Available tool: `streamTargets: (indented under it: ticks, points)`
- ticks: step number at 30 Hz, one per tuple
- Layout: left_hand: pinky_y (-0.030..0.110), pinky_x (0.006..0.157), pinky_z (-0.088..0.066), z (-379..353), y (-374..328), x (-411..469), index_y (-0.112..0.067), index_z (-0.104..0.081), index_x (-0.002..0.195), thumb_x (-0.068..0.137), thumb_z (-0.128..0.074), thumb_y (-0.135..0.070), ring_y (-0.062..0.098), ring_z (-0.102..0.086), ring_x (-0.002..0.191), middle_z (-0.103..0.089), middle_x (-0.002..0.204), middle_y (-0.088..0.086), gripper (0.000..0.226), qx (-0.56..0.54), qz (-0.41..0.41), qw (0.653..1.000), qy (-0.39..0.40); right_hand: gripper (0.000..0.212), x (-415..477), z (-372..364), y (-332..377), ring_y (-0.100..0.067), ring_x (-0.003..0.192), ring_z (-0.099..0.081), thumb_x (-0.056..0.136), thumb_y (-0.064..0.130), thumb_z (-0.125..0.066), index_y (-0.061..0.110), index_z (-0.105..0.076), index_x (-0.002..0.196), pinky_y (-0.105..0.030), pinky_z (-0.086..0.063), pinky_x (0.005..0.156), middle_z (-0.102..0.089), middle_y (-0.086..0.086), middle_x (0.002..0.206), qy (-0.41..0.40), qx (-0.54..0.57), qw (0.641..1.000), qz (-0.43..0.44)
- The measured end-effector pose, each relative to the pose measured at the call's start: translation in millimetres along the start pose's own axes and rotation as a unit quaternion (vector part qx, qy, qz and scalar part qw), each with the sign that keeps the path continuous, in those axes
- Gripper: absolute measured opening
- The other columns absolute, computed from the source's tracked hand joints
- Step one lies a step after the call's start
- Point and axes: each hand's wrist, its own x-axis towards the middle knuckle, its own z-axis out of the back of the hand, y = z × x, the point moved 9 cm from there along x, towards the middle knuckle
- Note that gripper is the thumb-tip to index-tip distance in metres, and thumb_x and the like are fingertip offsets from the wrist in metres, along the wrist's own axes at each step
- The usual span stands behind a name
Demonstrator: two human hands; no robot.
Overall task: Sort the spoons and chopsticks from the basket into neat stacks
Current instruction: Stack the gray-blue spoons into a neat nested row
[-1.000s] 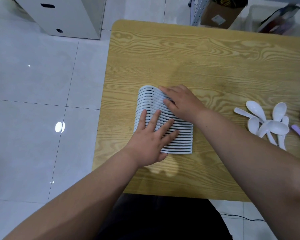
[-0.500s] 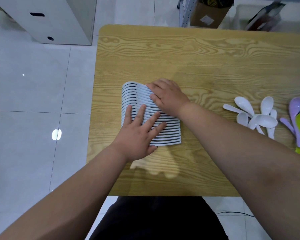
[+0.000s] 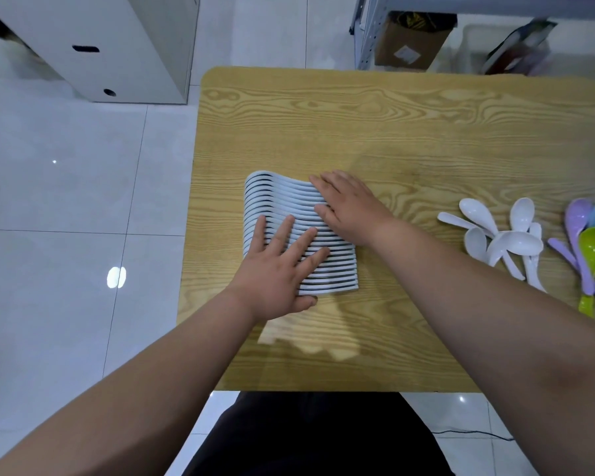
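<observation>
My left hand lies flat on the near part of the row of nested white spoons, fingers straight and spread, gripping nothing. My right hand presses its far right part, fingers flat too. The row sits on the table, toward its left side. Loose white spoons and coloured spoons lie well apart to the right.

Row of white spoons: nested tight in one overlapped block, rounded ends left, straight ends right, on the left part of the surface. My left hand lies flat on its near half, my right hand flat on its far right. Loose white spoons: jumbled pile, well to the right. Coloured spoons, purple, green and blue, lie just beside them.
</observation>
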Motion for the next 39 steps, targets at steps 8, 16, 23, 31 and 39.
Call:
streamTargets:
  ticks: [8, 16, 23, 31, 39]
  points:
    - [0.064, 0.119, -0.008, 9, 7, -7, -0.027, -0.028, 0.158, 0.093, -0.033, -0.07, 0.043, -0.013, 0.152, -0.027, 0.164, 0.01, 0.078, -0.057, 0.041, 0.998, -0.004, 0.066, -31, -3, -13, -0.022, 0.155, 0.0, 0.103, 0.045, -0.04, 0.023, -0.014, 0.161, -0.043, -0.009, 0.125, -0.004, -0.003, 0.169, 0.008, 0.024, 0.999, -0.044]
    - [0.054, 0.114, -0.035, 35, 11, -21, -0.014, -0.051, 0.146, 0.091, -0.063, -0.033, 0.041, -0.042, 0.14, -0.052, 0.147, 0.014, 0.06, -0.142, 0.056, 0.986, -0.072, 0.064, -69, -10, 5, -0.023, 0.154, -0.007, 0.102, 0.04, -0.045, 0.022, -0.023, 0.159, -0.04, -0.009, 0.125, -0.011, -0.006, 0.168, 0.012, 0.013, 0.998, -0.057]
    - [0.046, 0.095, -0.052, 52, 15, -61, -0.007, -0.063, 0.13, 0.083, -0.073, -0.017, 0.032, -0.062, 0.11, -0.067, 0.121, 0.01, 0.049, -0.256, 0.104, 0.95, -0.148, 0.053, -128, -10, 38, -0.022, 0.14, -0.037, 0.1, 0.03, -0.05, 0.018, -0.042, 0.15, -0.035, -0.031, 0.115, -0.042, -0.002, 0.154, 0.007, 0.063, 0.996, -0.06]
    - [0.032, 0.094, -0.049, 67, -28, -101, -0.024, -0.059, 0.134, 0.089, -0.068, -0.03, 0.014, -0.055, 0.12, -0.062, 0.127, -0.01, 0.046, -0.363, 0.107, 0.921, -0.095, 0.031, -218, 17, 69, -0.01, 0.111, -0.058, 0.1, 0.037, -0.051, 0.029, -0.062, 0.128, -0.034, -0.05, 0.088, -0.064, 0.011, 0.122, -0.013, 0.13, 0.988, -0.079]
    - [0.006, 0.09, -0.037, 97, -106, -102, -0.033, -0.059, 0.131, 0.089, -0.066, -0.038, -0.009, -0.05, 0.115, -0.058, 0.122, -0.024, 0.043, -0.388, 0.081, 0.915, -0.068, 0.03, -296, 34, 36, -0.003, 0.107, -0.056, 0.095, 0.048, -0.05, 0.037, -0.061, 0.122, -0.029, -0.05, 0.086, -0.061, 0.018, 0.116, 0.006, 0.145, 0.987, -0.075]
